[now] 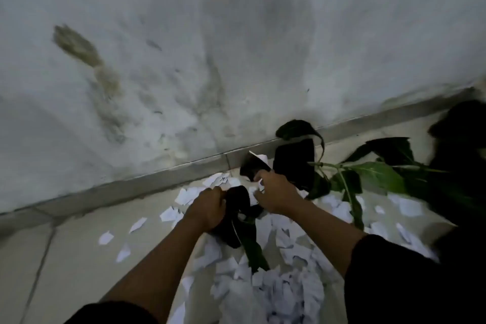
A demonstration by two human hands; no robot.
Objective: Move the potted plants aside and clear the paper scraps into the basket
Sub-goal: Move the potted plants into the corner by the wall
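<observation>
My left hand (pixel 207 208) grips the rim of a small black plant pot (pixel 238 221) with a green leaf hanging below it. My right hand (pixel 276 192) holds the edge of a second black pot (pixel 251 167) nearer the wall. A third, larger black pot (pixel 294 163) stands behind it by the skirting, its leafy stem (pixel 378 173) leaning to the right. White paper scraps (pixel 276 292) cover the tiled floor under and around my hands, heaped thickest at the bottom. No basket is in view.
A stained grey wall (pixel 210 47) meets the floor along a grey skirting (pixel 131 181). A blurred dark shape (pixel 462 137) sits at the far right by the wall. Bare tiles (pixel 65 258) lie to the left, with a few stray scraps.
</observation>
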